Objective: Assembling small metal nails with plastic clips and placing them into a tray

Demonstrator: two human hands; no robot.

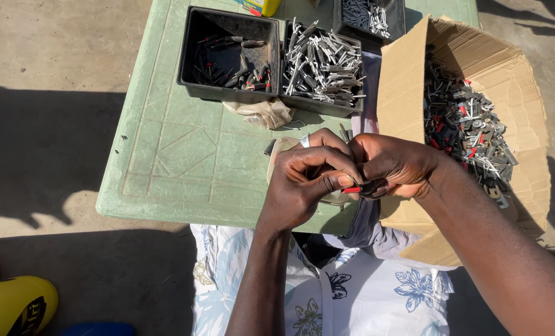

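A small red-and-black part [354, 189] is pinched between the fingers of the left hand [305, 183] and right hand [392, 167], just beside the cardboard box [402, 87], over the green table [184, 149].

My fingers hide most of the small red-tipped part [353, 189]. The top edge cuts off the upper black tray [369, 15], and the cardboard box's [408, 74] contents are too small to identify.
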